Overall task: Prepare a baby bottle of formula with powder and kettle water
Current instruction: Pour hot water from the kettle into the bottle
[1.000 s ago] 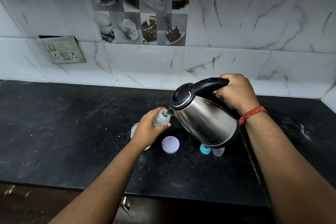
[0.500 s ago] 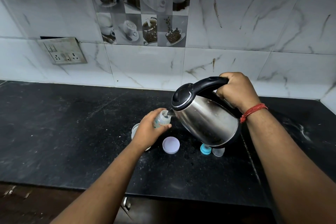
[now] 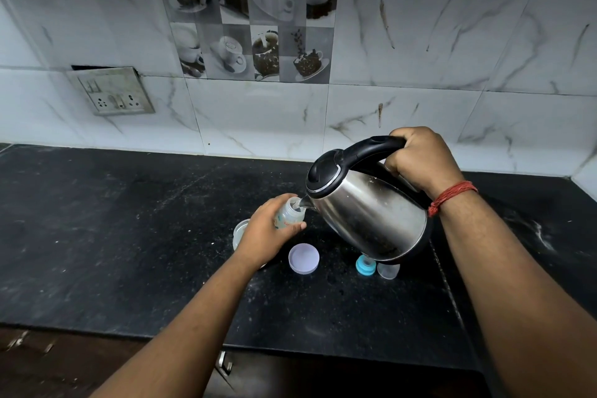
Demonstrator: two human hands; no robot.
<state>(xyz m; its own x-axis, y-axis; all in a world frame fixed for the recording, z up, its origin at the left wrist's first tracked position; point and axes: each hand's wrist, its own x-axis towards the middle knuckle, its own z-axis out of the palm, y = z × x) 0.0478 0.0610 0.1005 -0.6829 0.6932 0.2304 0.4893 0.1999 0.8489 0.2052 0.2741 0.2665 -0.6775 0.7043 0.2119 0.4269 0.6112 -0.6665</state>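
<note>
My left hand (image 3: 263,236) grips a small clear baby bottle (image 3: 290,212), held tilted above the black counter (image 3: 97,236). My right hand (image 3: 420,161) is closed around the black handle of a steel kettle (image 3: 371,213). The kettle leans to the left with its spout at the bottle's open mouth. A round container (image 3: 240,231) stands partly hidden behind my left hand. Its pale lid (image 3: 303,258) lies on the counter in front. A blue bottle ring with teat (image 3: 365,265) and a clear cap (image 3: 388,270) sit under the kettle.
A tiled wall rises behind the counter, with a socket plate (image 3: 113,92) at the left. The counter's front edge runs across the bottom, with a cabinet handle (image 3: 224,362) below it. White powder specks dot the surface.
The kettle stays tilted at the bottle's mouth, and both hands have held nearly the same place. The view has shifted only slightly.
</note>
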